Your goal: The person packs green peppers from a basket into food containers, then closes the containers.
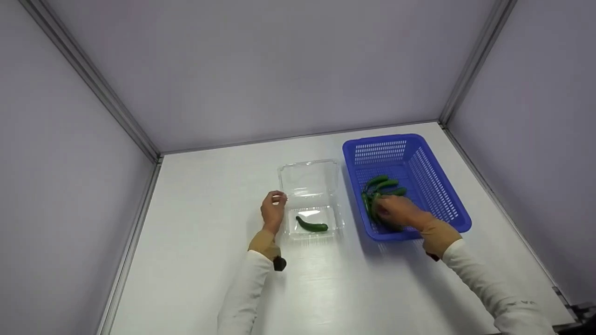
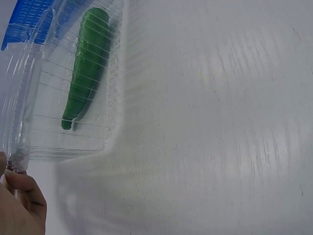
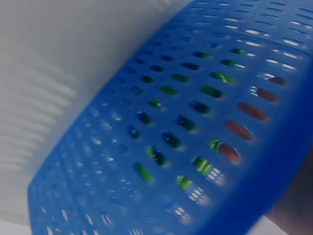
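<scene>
A clear plastic clamshell box (image 1: 336, 218) lies with its lid (image 1: 307, 179) folded back, and one curved green pepper (image 1: 312, 226) is in its base. My left hand (image 1: 273, 210) pinches the box's left edge between thumb and finger, as the left wrist view also shows. Inside a blue slotted basket (image 1: 440, 181), my right hand (image 1: 398, 210) reaches down among several green peppers (image 1: 385, 184). Its fingertips are hidden and blurred there, so I cannot tell if they grip a pepper. The right wrist view shows fingers through the slots of the basket wall (image 3: 112, 161).
Box and basket stand side by side on a white table (image 1: 200, 242), the basket to the right. Grey-white panels (image 1: 298, 74) with metal frame strips enclose the table at the back and both sides.
</scene>
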Tool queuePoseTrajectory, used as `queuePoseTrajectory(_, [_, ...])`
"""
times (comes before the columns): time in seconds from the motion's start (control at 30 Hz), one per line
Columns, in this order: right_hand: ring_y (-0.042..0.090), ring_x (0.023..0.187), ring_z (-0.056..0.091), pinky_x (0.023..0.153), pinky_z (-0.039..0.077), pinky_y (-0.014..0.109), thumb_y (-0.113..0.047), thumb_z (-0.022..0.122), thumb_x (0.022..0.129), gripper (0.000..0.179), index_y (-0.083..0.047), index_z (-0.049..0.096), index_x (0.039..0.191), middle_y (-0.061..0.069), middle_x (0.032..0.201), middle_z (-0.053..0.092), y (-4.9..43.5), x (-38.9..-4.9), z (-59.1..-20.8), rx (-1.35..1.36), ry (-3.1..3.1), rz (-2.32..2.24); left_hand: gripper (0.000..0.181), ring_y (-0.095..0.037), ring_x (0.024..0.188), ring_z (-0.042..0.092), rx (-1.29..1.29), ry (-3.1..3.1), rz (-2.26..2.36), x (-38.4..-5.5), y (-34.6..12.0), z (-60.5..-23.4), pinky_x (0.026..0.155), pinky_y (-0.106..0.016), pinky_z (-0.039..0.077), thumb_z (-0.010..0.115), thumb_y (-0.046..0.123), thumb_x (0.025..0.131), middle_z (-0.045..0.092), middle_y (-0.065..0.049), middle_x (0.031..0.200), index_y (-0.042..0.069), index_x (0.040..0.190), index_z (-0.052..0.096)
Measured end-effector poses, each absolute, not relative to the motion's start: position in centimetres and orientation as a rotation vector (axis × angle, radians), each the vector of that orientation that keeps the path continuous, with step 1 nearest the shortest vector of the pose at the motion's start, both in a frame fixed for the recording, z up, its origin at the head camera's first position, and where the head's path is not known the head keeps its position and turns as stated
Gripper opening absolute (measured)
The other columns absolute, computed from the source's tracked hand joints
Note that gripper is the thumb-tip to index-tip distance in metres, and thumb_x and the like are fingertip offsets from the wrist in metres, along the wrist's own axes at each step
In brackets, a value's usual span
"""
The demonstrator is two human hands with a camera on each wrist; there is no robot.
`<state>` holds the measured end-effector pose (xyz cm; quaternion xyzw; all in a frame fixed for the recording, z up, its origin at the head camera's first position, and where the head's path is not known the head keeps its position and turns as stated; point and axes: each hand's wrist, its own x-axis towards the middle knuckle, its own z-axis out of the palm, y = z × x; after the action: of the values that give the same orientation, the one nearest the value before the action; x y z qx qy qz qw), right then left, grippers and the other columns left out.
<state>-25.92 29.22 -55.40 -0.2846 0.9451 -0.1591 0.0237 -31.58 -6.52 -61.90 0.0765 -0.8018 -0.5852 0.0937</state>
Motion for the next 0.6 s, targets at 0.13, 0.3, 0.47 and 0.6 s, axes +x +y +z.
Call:
queuePoseTrajectory(0.13, [0.016,0.067,0.048,0.063,0.045,0.039,0.001,0.064,0.09,0.01,-0.007,0.06,0.085,-0.001,0.073,0.051,29.51,-25.93,-55.7,-0.81,2.887,-0.492,0.008,-0.029,0.091,0.067,0.225,-2.381,-1.732,-31.58,-6.47,-61.85,0.075,-0.037,0.049,0.064,0.005,0.096,0.069,-0.012,0.093,0.001,0.103,0.066])
queuePoseTrajectory(0.3, [0.017,0.069,0.049,0.065,0.046,0.039,0.001,0.064,0.09,0.008,-0.005,0.062,0.087,0.0,0.075,0.053,29.57,-25.94,-55.65,-0.784,2.872,-0.488,0.008,-0.027,0.091,0.067,0.252,-2.389,-1.737,-31.61,-6.44,-61.92,0.076,-0.036,0.049,0.065,0.007,0.096,0.069,-0.011,0.093,0.003,0.103,0.066])
queuePoseTrajectory(0.47, [0.017,0.069,0.05,0.065,0.047,0.04,0.003,0.064,0.089,0.008,-0.005,0.062,0.087,0.001,0.075,0.055,29.53,-25.84,-55.68,-0.818,2.876,-0.505,0.007,-0.027,0.089,0.067,0.218,-2.356,-1.743,-31.56,-6.5,-61.87,0.073,-0.034,0.048,0.065,0.005,0.095,0.069,-0.012,0.091,0.002,0.101,0.067])
queuePoseTrajectory(0.6, [0.017,0.066,0.048,0.062,0.045,0.04,0.005,0.064,0.086,0.012,-0.006,0.059,0.082,0.001,0.072,0.054,29.65,-25.77,-55.92,-0.869,2.899,-0.507,0.006,-0.03,0.088,0.067,0.185,-2.326,-1.737,-31.59,-6.54,-61.96,0.071,-0.033,0.048,0.065,0.004,0.095,0.07,-0.014,0.089,0.0,0.099,0.067])
